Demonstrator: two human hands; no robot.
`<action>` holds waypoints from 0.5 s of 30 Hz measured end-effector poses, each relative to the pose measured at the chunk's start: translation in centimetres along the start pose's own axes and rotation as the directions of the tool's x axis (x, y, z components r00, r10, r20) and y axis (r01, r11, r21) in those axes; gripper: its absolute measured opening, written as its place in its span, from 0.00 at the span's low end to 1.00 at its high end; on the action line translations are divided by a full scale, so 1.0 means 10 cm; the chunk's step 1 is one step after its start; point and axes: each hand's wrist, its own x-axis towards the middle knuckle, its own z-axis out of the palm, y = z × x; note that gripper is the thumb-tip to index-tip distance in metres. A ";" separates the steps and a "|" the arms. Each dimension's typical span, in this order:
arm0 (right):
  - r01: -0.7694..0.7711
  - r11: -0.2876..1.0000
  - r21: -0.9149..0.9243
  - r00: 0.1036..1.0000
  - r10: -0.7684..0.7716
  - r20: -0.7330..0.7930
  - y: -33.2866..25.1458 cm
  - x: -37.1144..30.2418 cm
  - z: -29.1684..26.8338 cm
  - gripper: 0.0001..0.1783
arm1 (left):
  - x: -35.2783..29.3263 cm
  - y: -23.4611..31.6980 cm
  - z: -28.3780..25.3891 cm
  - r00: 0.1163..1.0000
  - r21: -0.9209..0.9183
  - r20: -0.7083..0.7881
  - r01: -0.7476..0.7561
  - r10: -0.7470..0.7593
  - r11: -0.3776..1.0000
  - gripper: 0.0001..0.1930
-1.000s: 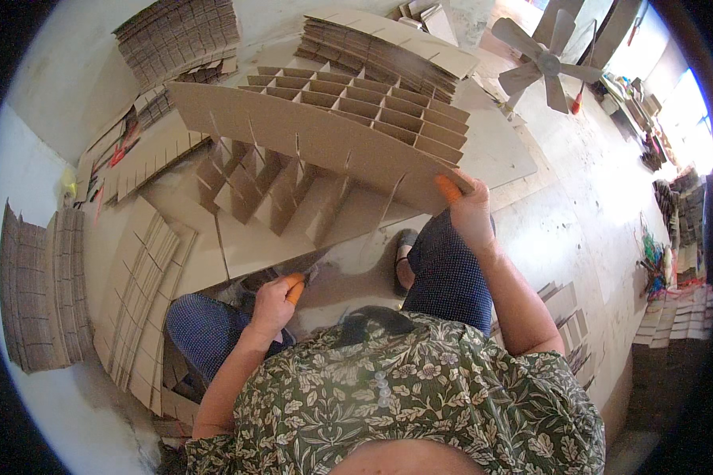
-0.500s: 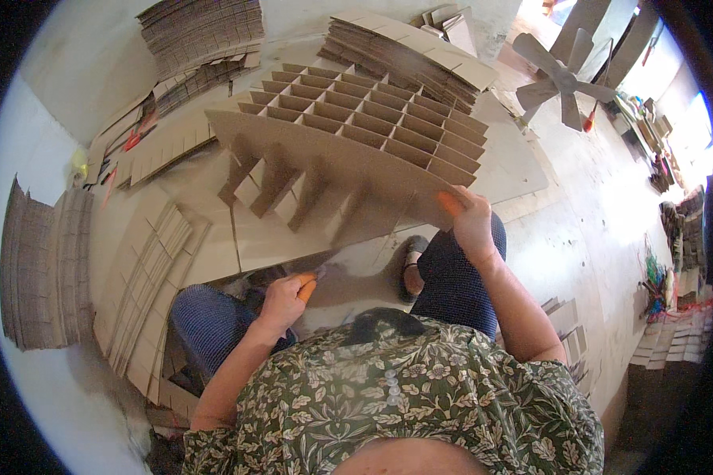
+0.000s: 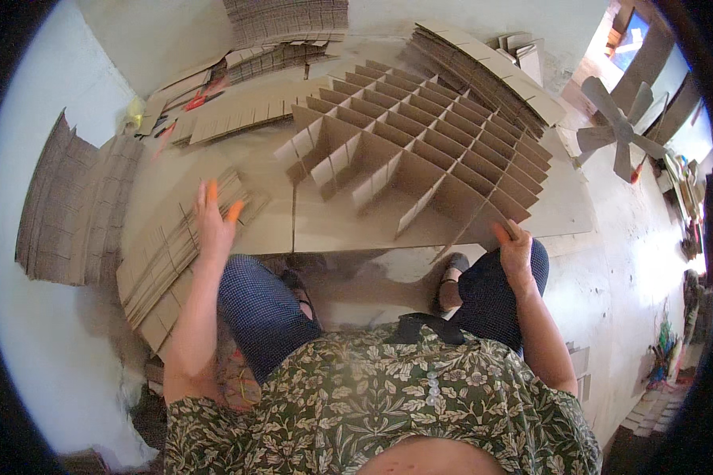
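A cardboard divider grid (image 3: 420,131) of interlocked slotted strips rests on the cardboard-covered work surface in front of me. Its near strips splay toward me with loose-looking ends. Its near right corner is pinched by my right hand (image 3: 516,255), which has an orange cover on a finger. My left hand (image 3: 215,226) is away to the left, with fingers apart and orange covers on two of them. Beside and partly beneath it lies a fanned pile of slotted cardboard strips (image 3: 162,261). No strip shows in its fingers.
Stacked cardboard sheets (image 3: 499,83) stand behind the grid, and more slotted pieces (image 3: 242,115) lie at the back left. Red-handled scissors (image 3: 196,101) are near them. A tall cardboard stack (image 3: 79,206) leans by the left wall. A fan (image 3: 622,131) stands at the far right.
My left hand has moved from near my left knee, forward and left to the strip pile, its fingers opening. The grid has turned and lowered, while my right hand keeps its corner. The view has shifted.
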 end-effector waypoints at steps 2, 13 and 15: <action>0.020 1.000 -0.021 1.000 -0.021 -0.021 0.02 -0.01 0.02 0.06 | 0.20 -0.21 0.04 0.972 0.269 0.167 0.117 -0.166 0.956 0.40; -0.011 0.999 0.051 0.991 0.017 -0.131 -0.17 -0.09 0.01 0.13 | 0.26 -0.09 0.35 0.933 -0.013 0.359 0.018 -0.012 1.000 0.30; 0.048 0.999 -0.005 0.980 -0.048 -0.194 -0.19 -0.10 -0.03 0.15 | 0.19 0.10 0.32 0.981 0.072 0.192 -0.053 0.038 0.996 0.27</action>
